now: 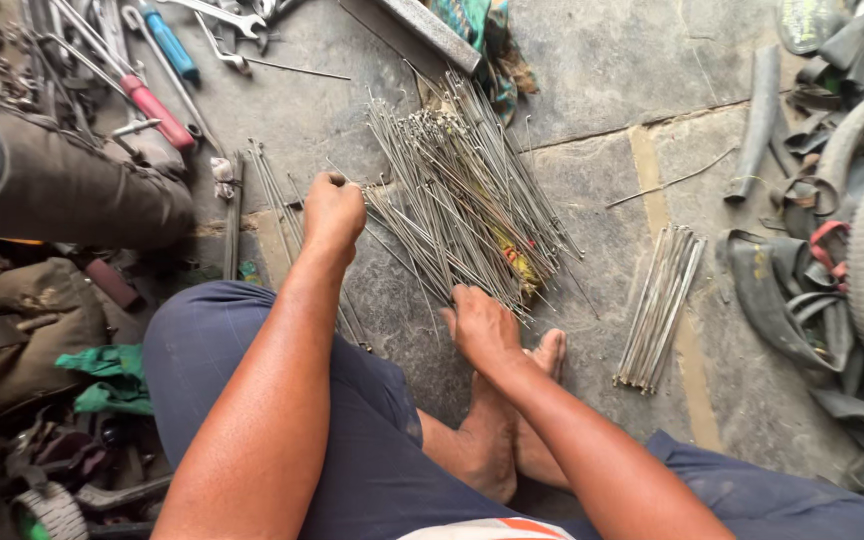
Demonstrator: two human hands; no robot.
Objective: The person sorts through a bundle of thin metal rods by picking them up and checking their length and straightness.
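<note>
We see a big loose pile of metal spokes (pixel 462 200) fanned out on the stone floor (pixel 602 70), and we place everything else from that pile. Our left hand (pixel 333 212) sits at the pile's left edge, fingers curled shut around the ends of a few spokes. Our right hand (pixel 482 325) rests at the near end of the pile, fingers bent down onto the spoke tips; we cannot tell whether it grips any of them. Just past that hand, nearer to us than the pile, our bare feet (pixel 512 420) lie crossed on the floor. To the right of the pile, well apart from it, lies a small tidy bundle of spokes (pixel 660 305), and farther right again a heap of old rubber tyres and inner tubes (pixel 832 250). Left of the pile a thin row of spokes (pixel 274 190) lies by our left hand. Beyond it, to the far left of the pile, are a red-handled screwdriver (pixel 157 112), a blue-handled one (pixel 170 44) and wrenches (pixel 220 14).
</note>
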